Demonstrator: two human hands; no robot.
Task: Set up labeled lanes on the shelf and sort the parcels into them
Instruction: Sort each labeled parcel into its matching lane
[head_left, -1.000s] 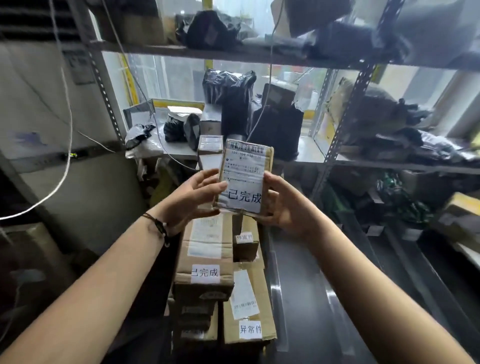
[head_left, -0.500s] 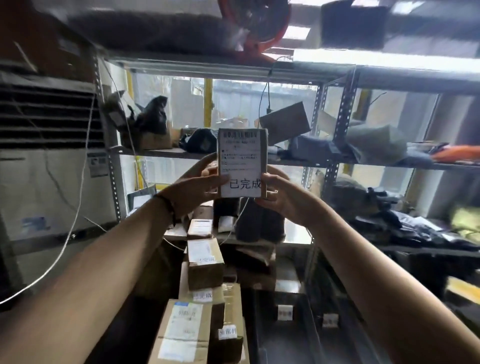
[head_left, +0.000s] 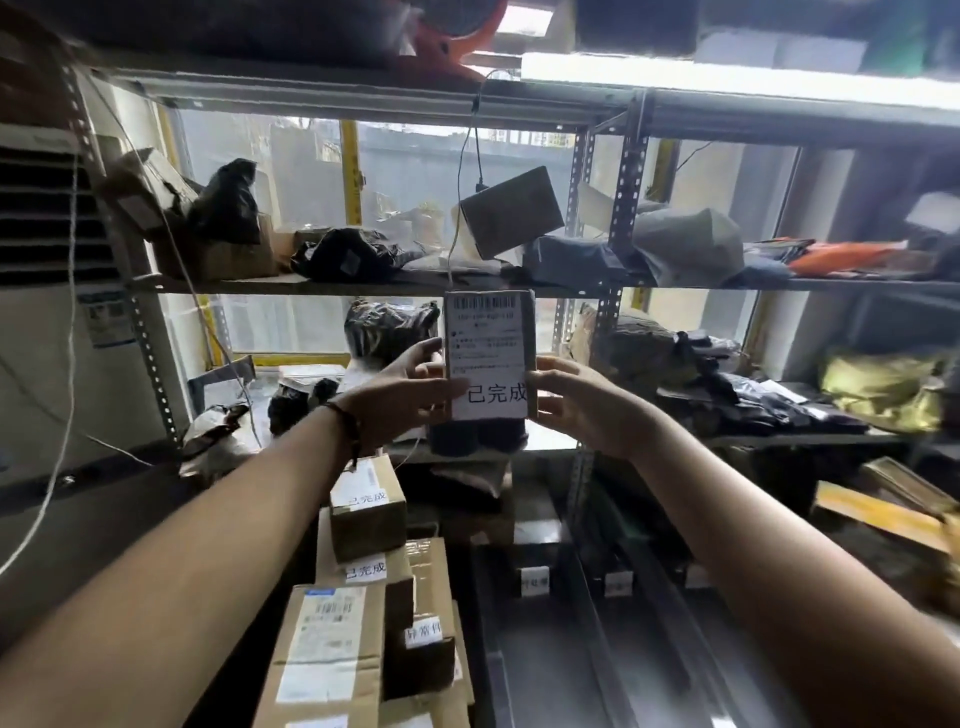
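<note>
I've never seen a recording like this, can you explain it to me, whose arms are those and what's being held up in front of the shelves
There is no machine: a camera worn on the person's head looks at their own two bare hands. The left hand and right hand hold a small cardboard parcel upright by its sides, its shipping label and a slip reading 已完成 facing the camera. Behind stands a metal shelf with bagged parcels; below, stacked cardboard boxes.
</note>
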